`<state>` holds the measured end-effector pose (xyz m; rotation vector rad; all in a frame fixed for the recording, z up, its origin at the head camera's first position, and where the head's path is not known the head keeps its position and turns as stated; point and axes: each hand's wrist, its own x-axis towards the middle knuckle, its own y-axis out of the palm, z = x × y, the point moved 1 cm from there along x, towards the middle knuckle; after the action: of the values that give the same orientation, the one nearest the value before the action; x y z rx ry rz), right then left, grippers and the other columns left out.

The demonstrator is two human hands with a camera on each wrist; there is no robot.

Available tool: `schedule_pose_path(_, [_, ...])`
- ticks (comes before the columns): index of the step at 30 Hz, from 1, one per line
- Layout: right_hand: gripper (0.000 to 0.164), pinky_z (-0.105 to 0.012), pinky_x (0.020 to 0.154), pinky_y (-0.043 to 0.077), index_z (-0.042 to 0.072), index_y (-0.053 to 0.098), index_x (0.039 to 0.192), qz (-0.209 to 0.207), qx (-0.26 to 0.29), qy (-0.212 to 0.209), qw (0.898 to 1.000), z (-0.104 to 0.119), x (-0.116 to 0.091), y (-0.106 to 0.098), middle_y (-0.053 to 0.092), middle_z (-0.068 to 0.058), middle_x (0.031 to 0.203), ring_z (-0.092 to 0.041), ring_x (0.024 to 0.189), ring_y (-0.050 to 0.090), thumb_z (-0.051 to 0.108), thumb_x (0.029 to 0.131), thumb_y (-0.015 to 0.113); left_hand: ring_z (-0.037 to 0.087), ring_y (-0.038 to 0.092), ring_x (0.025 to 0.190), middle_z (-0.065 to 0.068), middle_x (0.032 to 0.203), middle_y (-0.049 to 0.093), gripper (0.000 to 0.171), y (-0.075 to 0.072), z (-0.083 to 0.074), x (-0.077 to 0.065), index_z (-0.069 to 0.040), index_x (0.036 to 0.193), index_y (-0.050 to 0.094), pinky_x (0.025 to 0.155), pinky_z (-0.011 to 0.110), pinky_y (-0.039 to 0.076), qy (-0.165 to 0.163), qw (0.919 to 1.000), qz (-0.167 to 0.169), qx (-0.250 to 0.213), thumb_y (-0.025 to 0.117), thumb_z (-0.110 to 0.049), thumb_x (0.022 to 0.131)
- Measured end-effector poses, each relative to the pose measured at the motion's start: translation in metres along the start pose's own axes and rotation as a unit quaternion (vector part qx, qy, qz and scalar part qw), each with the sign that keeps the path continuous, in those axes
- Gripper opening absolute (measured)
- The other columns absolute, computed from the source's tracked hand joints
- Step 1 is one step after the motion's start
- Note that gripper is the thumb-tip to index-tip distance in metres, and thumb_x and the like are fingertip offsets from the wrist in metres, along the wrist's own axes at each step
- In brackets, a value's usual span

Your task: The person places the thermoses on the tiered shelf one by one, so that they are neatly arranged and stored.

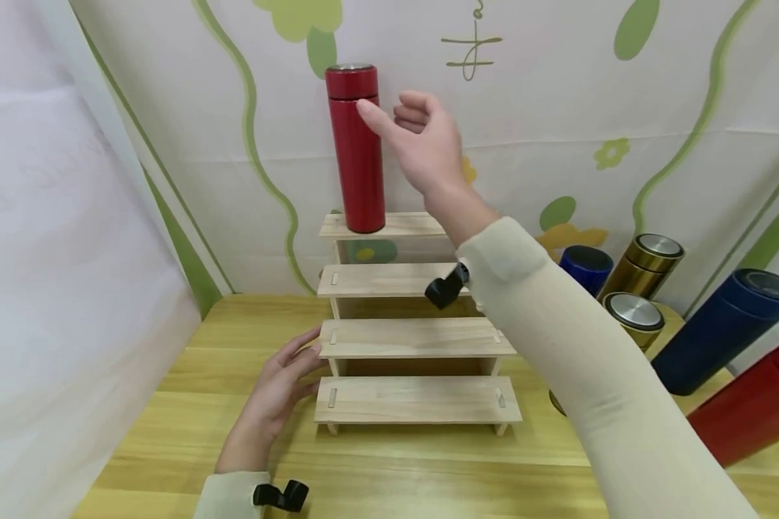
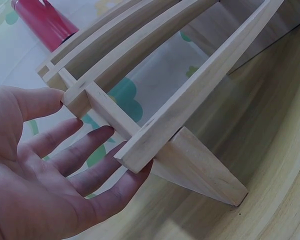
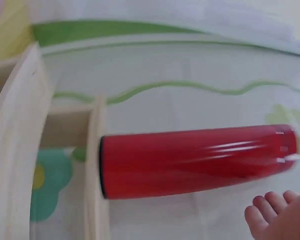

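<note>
A red thermos flask [image 1: 358, 155] stands upright at the left end of the top step of a stepped wooden shelf [image 1: 415, 400]. My right hand [image 1: 428, 140] is beside its upper part, fingers loosely bent, with the thumb overlapping the flask's edge in the head view. In the right wrist view a gap shows between the fingertips [image 3: 270, 207] and the red flask [image 3: 195, 162]. Lower down, my left hand [image 1: 282, 389] rests against the shelf's left side. Its spread fingers and thumb touch the ends of the boards in the left wrist view, where the hand [image 2: 55, 165] grips nothing.
Several more flasks stand at the right of the wooden table [image 1: 188, 425]: a blue one [image 1: 584, 267], gold ones [image 1: 649, 263], a dark blue one [image 1: 720, 339] and another red one [image 1: 746, 411]. My right forearm partly hides them. A patterned white curtain [image 1: 558, 94] hangs behind the shelf.
</note>
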<state>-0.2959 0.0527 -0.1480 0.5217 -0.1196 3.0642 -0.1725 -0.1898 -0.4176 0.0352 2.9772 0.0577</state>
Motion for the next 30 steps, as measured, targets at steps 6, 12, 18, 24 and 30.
schedule_pose_path(6, [0.059, -0.029, 0.115, 0.049, 0.017, 0.06, 0.144, 0.012, 0.045, -0.021, 0.999, 0.001, -0.035, -0.034, 0.066, 0.0, 0.14, -0.016, 0.133, 0.061, 0.037, 0.094, 0.085, 0.016, 0.065, 0.127, 0.009, 0.152, 0.064, 0.055, -0.002, 0.0, 0.0, -0.022, 0.162, 0.047, 0.105, 0.042, 0.055, 0.002, 0.9999, 0.003, 0.009, 0.061, -0.036, 0.111])
schedule_pose_path(12, [0.05, -0.027, 0.115, 0.05, 0.012, 0.06, 0.141, 0.03, 0.077, -0.05, 0.995, -0.007, -0.082, -0.071, 0.066, -0.005, 0.141, -0.021, 0.135, 0.061, 0.019, 0.097, 0.082, 0.014, 0.066, 0.126, 0.006, 0.15, 0.065, 0.055, -0.003, -0.003, 0.001, -0.023, 0.163, 0.047, 0.102, 0.039, 0.056, 0.005, 0.9999, 0.011, 0.009, 0.06, -0.037, 0.111])
schedule_pose_path(18, [0.048, -0.019, 0.105, 0.055, 0.008, 0.061, 0.141, 0.025, 0.093, -0.058, 0.994, -0.024, -0.115, -0.104, 0.069, -0.006, 0.137, -0.024, 0.134, 0.063, 0.009, 0.097, 0.081, 0.014, 0.066, 0.126, 0.007, 0.152, 0.064, 0.055, -0.004, -0.004, 0.003, -0.023, 0.163, 0.047, 0.104, 0.042, 0.056, 0.006, 0.9999, 0.009, 0.01, 0.06, -0.037, 0.112])
schedule_pose_path(24, [0.049, -0.016, 0.103, 0.054, 0.009, 0.061, 0.142, 0.029, 0.071, -0.057, 0.995, -0.036, -0.137, -0.129, 0.069, -0.006, 0.139, -0.02, 0.133, 0.063, 0.01, 0.098, 0.08, 0.012, 0.067, 0.125, 0.002, 0.148, 0.067, 0.055, -0.005, -0.004, 0.003, -0.022, 0.163, 0.046, 0.103, 0.041, 0.055, 0.005, 0.9999, 0.007, 0.014, 0.06, -0.037, 0.112])
schedule_pose_path(30, [0.05, -0.016, 0.104, 0.054, 0.008, 0.059, 0.144, 0.022, 0.063, -0.068, 0.995, -0.048, -0.159, -0.15, 0.068, -0.008, 0.141, -0.018, 0.133, 0.065, 0.001, 0.098, 0.077, 0.012, 0.067, 0.124, -0.001, 0.146, 0.068, 0.055, -0.004, -0.003, 0.003, -0.021, 0.163, 0.047, 0.102, 0.041, 0.055, 0.006, 0.9999, 0.009, 0.011, 0.061, -0.036, 0.111])
